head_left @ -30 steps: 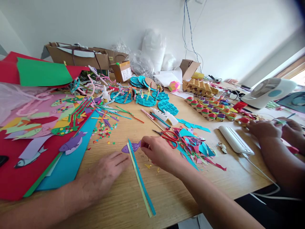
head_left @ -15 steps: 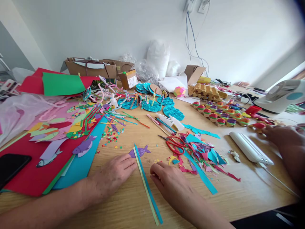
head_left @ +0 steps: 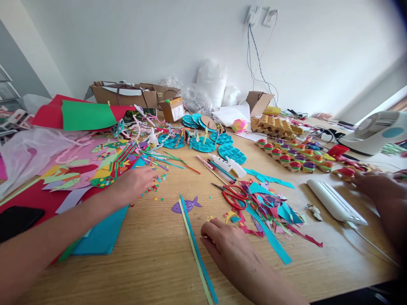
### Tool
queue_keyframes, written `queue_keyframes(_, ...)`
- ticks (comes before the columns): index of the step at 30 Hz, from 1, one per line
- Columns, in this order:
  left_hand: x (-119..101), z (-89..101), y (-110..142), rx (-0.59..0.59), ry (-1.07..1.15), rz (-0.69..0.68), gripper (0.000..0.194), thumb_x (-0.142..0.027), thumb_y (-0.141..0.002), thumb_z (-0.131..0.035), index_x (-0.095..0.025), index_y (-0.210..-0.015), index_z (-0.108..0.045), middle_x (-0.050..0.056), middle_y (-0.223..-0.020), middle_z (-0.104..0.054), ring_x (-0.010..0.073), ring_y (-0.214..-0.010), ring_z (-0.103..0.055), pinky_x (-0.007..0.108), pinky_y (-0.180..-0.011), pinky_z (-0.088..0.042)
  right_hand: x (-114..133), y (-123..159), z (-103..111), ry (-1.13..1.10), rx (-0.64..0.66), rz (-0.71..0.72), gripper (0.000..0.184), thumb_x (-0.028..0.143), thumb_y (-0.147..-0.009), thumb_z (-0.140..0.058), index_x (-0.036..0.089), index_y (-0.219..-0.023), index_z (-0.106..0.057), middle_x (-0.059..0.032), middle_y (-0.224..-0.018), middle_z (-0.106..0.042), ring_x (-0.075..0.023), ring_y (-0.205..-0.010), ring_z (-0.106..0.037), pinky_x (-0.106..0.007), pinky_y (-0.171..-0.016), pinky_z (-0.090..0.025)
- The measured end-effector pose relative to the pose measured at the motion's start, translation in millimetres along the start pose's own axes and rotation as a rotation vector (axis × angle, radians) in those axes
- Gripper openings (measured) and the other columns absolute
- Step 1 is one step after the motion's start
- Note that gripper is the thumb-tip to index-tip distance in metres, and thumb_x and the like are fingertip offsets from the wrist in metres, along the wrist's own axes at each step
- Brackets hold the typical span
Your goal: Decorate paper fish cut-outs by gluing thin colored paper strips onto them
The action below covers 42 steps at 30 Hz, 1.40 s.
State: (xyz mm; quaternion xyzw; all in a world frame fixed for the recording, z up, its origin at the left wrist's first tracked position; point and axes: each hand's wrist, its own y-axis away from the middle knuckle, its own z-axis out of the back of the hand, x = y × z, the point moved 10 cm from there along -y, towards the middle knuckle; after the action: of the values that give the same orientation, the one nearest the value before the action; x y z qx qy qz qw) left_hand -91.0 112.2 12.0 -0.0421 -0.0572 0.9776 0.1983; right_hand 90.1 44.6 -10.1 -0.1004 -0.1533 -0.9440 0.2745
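Observation:
My left hand [head_left: 138,183] reaches over the scattered paper dots [head_left: 155,186], close to a heap of thin coloured paper strips [head_left: 159,157]. Its fingertips point down and are partly hidden, so I cannot tell what they touch. My right hand [head_left: 224,241] rests on the table with loosely bent fingers, thumb apart from them, and nothing visible between. Between the hands lie a blue paper strip [head_left: 197,250] and a pale green strip [head_left: 194,252], side by side. Their far ends overlap a purple paper fish [head_left: 190,206].
Red-handled scissors [head_left: 234,196] lie beside a pile of paper scraps [head_left: 273,207]. Glue bottles [head_left: 221,162] and pens stand farther back. Coloured sheets [head_left: 104,231] and a black phone [head_left: 19,220] are at left. Another person's hand [head_left: 378,186] is near painted egg-carton pieces [head_left: 294,156] and a white device [head_left: 335,201].
My left hand has left the strips and purple fish and moved left and away from me, to the paper dots. My right hand stays almost in place.

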Motion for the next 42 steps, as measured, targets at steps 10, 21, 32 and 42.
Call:
queue_keyframes(10,68.8,-3.7,-35.0,0.027,-0.052,0.068,0.021,-0.017,-0.08,-0.04,-0.013,-0.086,-0.06,0.01,-0.089,-0.061,0.0237,-0.086,-0.057,0.033,-0.077,-0.043,-14.6,1.0,2.0,-0.058,-0.054,-0.041,0.016,0.016,-0.083,-0.045,0.018,-0.077,-0.059,-0.002,-0.08,-0.064,-0.0128,-0.068,-0.057,-0.023,-0.055,-0.03)
queue_keyframes(21,-122.2,-10.6,32.2,0.003,0.1,-0.538,0.027,-0.008,-0.082,-0.039,-0.015,-0.098,-0.06,0.007,-0.1,-0.063,0.0191,-0.095,-0.053,0.029,-0.084,-0.043,-2.3,8.5,-22.4,-0.029,0.071,0.002,0.012,0.017,-0.082,-0.047,0.018,-0.079,-0.059,-0.0022,-0.083,-0.064,-0.0131,-0.069,-0.06,-0.021,-0.055,-0.033)
queue_keyframes(32,-137.0,-25.1,48.0,-0.018,0.026,-0.557,0.032,-0.008,-0.087,-0.033,-0.013,-0.107,-0.057,0.006,-0.108,-0.062,0.0189,-0.098,-0.053,0.029,-0.087,-0.042,-0.1,14.7,-32.9,0.064,0.084,-0.052,0.014,0.016,-0.079,-0.048,0.018,-0.085,-0.06,-0.0047,-0.084,-0.065,-0.0183,-0.071,-0.062,-0.025,-0.054,-0.033)
queue_keyframes(42,-135.4,-27.3,45.4,0.017,0.014,-0.52,0.032,-0.01,-0.086,-0.035,-0.017,-0.109,-0.057,0.005,-0.11,-0.062,0.0171,-0.1,-0.052,0.028,-0.088,-0.042,-2.3,13.1,-33.9,0.052,0.08,-0.075,0.019,0.014,-0.081,-0.043,0.018,-0.088,-0.061,-0.0059,-0.086,-0.065,-0.0183,-0.073,-0.062,-0.025,-0.054,-0.033)
